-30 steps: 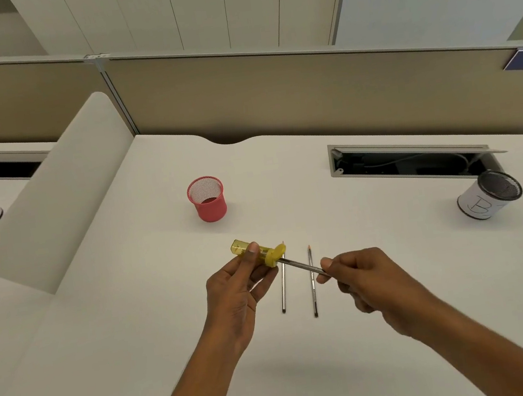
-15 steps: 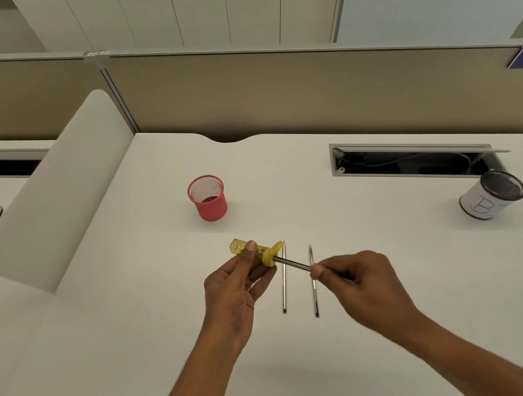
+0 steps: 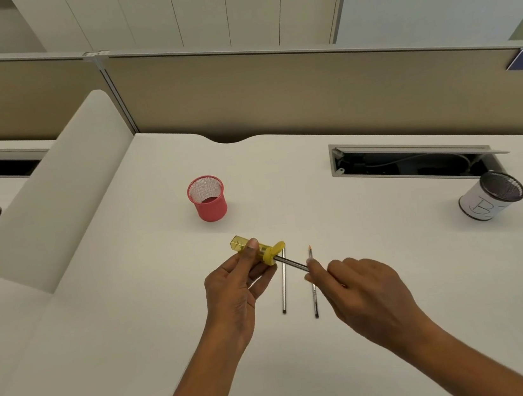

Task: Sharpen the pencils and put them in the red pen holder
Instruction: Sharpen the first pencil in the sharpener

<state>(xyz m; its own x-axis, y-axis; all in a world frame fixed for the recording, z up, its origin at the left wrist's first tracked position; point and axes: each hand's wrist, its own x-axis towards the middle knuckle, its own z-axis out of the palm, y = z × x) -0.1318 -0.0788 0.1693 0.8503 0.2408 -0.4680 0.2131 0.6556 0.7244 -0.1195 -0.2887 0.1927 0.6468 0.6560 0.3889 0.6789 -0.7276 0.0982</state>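
Right hand (image 3: 362,291): thumb and fingertips pinch the rear part of a pencil (image 3: 292,262). Its front end sits in the mouth of the yellow sharpener (image 3: 269,255).

Left hand (image 3: 235,287): curled round the sharpener's barrel, thumb on top, fingers beneath. Both hands are raised above the worktop (image 3: 168,309).

Step in hand, as I judge it: sharpening the first pencil.

Notes on technique:
- Hold the pencil in line with the sharpener's bore; any sideways load probably snaps the lead.
- Left hand holds rigid; right fingers do the turning.
- Push inward only lightly.
- Pinch close to the sharpener for control.

Below my hands, two spare pencils (image 3: 284,287) lie side by side on the worktop, near parallel, far ends pointing away from me. The right one shows a point. The left one's far end is hidden behind the sharpener.

The red pen holder (image 3: 207,198) stands upright farther back, to the left. No pencil shows in it, so none is delivered yet.
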